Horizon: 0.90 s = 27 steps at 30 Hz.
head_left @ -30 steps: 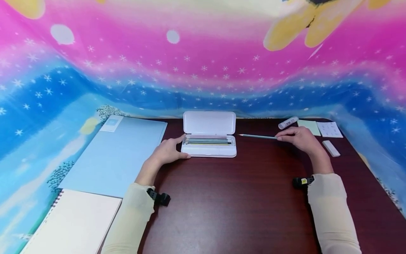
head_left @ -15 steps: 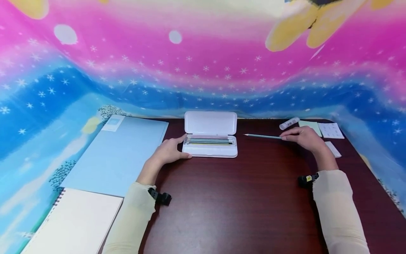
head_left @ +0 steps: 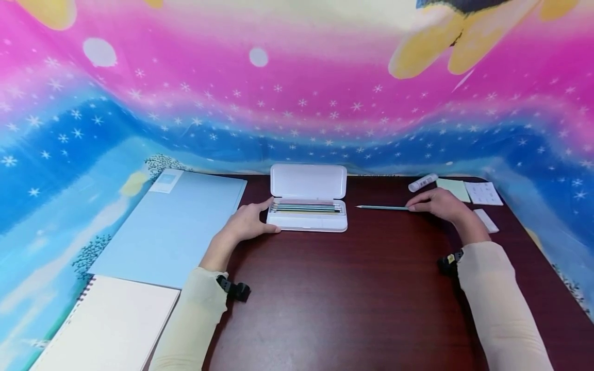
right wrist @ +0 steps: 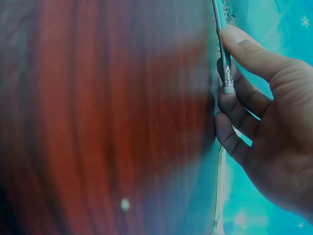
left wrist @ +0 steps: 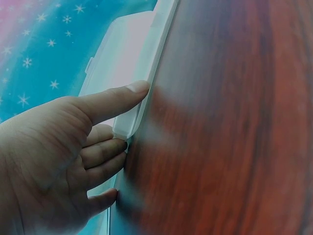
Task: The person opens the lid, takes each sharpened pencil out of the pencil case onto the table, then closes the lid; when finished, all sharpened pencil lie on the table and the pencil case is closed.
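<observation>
A white pencil case (head_left: 320, 222) lies on the dark wooden table, its lid (head_left: 308, 182) raised at the back. Several pencils (head_left: 306, 208) rest side by side in its rear compartment. My left hand (head_left: 243, 222) grips the case's left end, thumb at the front corner and index finger at the back; the left wrist view shows the thumb on the case's wall (left wrist: 146, 63). To the right, my right hand (head_left: 441, 203) pinches a green pencil (head_left: 382, 207) near its eraser end (right wrist: 228, 89). The pencil lies level, its point directed left toward the case.
A light blue folder (head_left: 171, 232) and a spiral sketchbook (head_left: 116, 319) lie at the left. Beyond my right hand are a glue stick (head_left: 423, 182), a green sticky pad (head_left: 455, 189), a white printed pad (head_left: 483, 193) and a white eraser (head_left: 486, 220). A patterned cloth (head_left: 306, 113) stands behind the table.
My right hand has shifted slightly right with the green pencil, then a little toward the near side. The left hand stays at the pencil case.
</observation>
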Available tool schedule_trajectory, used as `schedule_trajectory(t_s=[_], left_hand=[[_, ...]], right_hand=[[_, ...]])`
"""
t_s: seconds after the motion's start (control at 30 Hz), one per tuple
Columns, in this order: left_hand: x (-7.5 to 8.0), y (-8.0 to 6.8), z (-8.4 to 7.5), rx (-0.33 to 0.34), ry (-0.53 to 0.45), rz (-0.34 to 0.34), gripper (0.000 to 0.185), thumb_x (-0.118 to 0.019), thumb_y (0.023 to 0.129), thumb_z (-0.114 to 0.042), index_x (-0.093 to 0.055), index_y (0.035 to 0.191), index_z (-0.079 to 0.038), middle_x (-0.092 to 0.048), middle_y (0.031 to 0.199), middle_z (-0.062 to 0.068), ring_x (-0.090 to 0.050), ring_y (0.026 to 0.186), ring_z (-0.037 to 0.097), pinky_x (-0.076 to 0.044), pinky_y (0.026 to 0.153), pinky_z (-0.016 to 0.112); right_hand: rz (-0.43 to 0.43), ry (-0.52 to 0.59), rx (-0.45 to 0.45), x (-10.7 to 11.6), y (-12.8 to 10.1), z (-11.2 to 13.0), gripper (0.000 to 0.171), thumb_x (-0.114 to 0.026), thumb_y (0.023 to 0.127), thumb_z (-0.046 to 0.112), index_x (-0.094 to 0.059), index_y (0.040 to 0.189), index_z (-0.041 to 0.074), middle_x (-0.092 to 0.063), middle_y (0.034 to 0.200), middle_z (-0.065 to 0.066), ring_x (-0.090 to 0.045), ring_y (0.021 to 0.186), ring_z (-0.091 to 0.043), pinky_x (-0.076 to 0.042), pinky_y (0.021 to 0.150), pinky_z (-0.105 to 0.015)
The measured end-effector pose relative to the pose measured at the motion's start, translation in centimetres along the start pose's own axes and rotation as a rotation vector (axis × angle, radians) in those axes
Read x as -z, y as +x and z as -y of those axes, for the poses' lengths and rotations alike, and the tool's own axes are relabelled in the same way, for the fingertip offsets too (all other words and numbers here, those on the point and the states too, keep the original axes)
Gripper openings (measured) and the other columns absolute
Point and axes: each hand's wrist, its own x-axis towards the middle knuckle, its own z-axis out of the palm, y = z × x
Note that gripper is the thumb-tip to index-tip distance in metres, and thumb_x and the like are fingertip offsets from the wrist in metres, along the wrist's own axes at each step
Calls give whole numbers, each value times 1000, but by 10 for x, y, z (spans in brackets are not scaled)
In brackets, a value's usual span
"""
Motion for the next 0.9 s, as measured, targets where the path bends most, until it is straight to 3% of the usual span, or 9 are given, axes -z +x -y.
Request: schedule_trajectory(t_s=[0.37,0.63,0.9], left_hand=[[0,0,0,4,-7,0,97,-80,83,-49,-30,161,-22,-53,151,17,-53,135,33,-47,104,51],[-1,1,0,-5,-10,0,96,-80,84,-48,-30,161,-22,-53,152,16,-51,138,33,-47,106,52],[-1,1,2,-7,-9,1,96,-80,84,-48,-30,161,-23,-52,152,17,-51,138,34,-46,106,52]], right_hand=[[-18,-46,-13,-5,5,5,29,-68,98,33,-78,117,13,-68,127,-16,-59,114,-31,-46,91,-43],[-25,-129,35,-3,4,9,24,-69,98,28,-79,115,14,-69,127,-18,-60,113,-32,-46,90,-44],[-65,-205,95,2,-2,20,25,-67,99,30,-78,119,18,-69,128,-17,-62,107,-29,-46,80,-38]])
